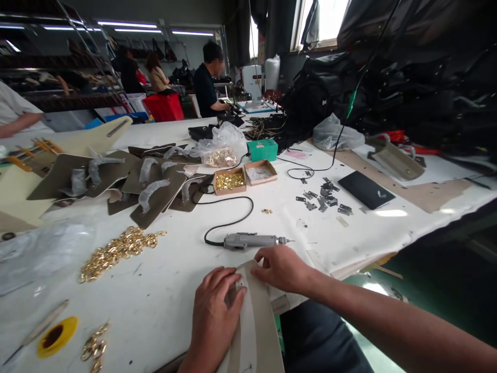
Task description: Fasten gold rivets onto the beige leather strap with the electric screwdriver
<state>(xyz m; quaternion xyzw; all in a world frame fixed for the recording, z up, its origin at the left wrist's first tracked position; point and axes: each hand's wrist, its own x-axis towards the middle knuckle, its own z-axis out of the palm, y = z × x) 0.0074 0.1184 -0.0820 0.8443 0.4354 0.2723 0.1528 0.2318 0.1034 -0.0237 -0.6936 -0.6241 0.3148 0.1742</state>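
Note:
A long beige panel [264,316] with a paler strip along it lies at the table's front edge. Over its left side, my left hand [217,311] is closed, thumb and fingertips gripping the strip near a small fitting. My right hand [282,268] curls at the panel's far end, thumb and forefinger pinching its edge. Just beyond the hands rests a grey electric screwdriver [250,241], its bit pointing right and its black cord running back. A few small gold pieces [267,211] lie behind the tool.
Gold clasps [116,252] form a pile at left. Gold hardware fills a small box [230,189] beside another shallow box [261,173]. Dark metal plates [326,197] and a black booklet [366,189] lie right; brown panels [135,178] are stacked left. Another person [205,88] works behind.

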